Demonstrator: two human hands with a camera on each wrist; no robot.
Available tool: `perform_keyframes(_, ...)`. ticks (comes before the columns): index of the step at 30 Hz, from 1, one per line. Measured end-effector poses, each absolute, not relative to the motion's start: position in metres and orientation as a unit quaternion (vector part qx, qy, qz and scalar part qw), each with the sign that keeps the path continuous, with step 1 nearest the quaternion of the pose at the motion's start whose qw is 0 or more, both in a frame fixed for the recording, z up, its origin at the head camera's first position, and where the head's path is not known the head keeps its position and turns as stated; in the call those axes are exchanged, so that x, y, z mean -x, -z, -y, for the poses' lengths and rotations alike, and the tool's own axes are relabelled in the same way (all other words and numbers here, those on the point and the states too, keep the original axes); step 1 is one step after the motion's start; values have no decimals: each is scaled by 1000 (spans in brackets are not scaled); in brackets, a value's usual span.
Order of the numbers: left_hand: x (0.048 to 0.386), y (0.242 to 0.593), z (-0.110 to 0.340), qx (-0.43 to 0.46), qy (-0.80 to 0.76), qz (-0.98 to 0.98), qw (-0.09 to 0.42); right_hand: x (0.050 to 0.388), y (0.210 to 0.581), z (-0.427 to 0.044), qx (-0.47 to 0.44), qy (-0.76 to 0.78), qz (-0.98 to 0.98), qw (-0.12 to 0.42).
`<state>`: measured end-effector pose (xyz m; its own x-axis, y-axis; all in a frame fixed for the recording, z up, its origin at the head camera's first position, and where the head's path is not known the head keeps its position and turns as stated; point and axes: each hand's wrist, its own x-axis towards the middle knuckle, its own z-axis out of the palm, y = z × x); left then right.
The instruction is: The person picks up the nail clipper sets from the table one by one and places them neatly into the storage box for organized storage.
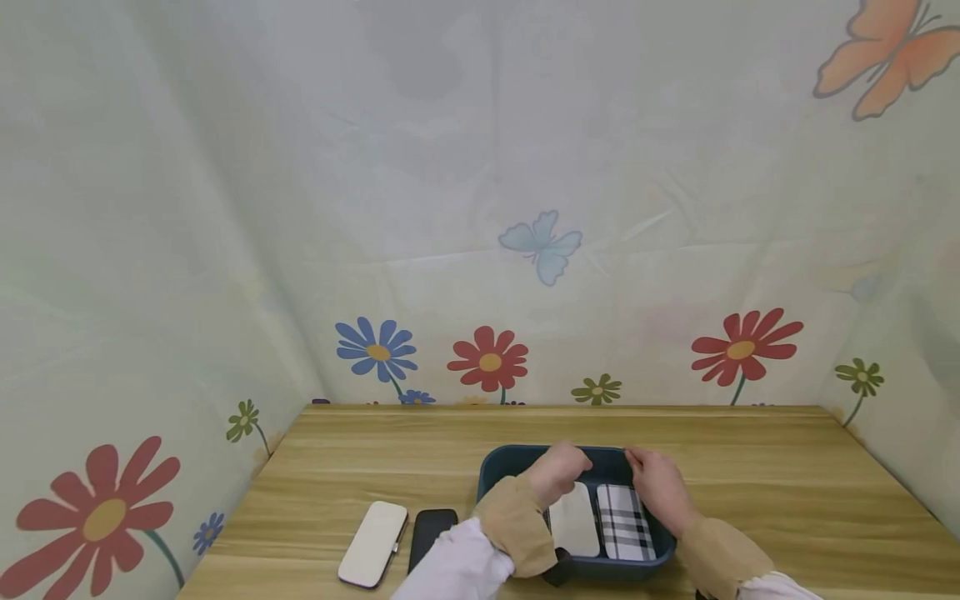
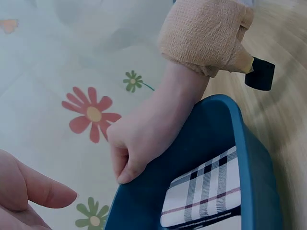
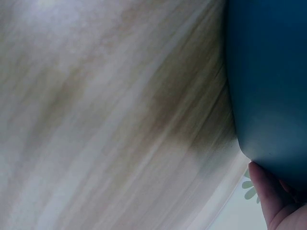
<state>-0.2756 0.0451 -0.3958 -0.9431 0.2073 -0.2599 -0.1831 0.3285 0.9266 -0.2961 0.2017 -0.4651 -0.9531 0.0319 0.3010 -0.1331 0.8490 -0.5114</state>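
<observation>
A dark blue plastic bin [image 1: 615,569] sits on the table. Inside it, a cream flat case [image 1: 574,523] lies beside a black-and-white plaid flat case [image 1: 626,523]. At the bin's far right corner my right hand [image 1: 663,490] pinches the rim; the left wrist view shows that same hand [image 2: 148,127] with bent fingers at the edge. My left hand [image 1: 557,473] hovers over the bin's far left part, holding nothing that I can see. Its thumb [image 2: 48,191] shows apart from the bin in the left wrist view, while most of its fingers are hidden.
Left of the bin lie a white flat case [image 1: 373,544] with a small clasp and a black flat case [image 1: 432,533], partly covered by the left sleeve. The wood-grain table [image 1: 787,492] meets a floral curtain [image 1: 420,275] at the back.
</observation>
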Motion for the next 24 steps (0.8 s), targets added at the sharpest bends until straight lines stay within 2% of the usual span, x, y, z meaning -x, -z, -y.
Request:
perform_keyframes(10, 279, 390, -22, -5, -589, -786, 186, 295, 465, -202, -35, -273, 948, 159)
perform_keyframes(24, 276, 386, -3, -3, -615, -768, 180, 296, 466, -202, -30, -274, 948, 161)
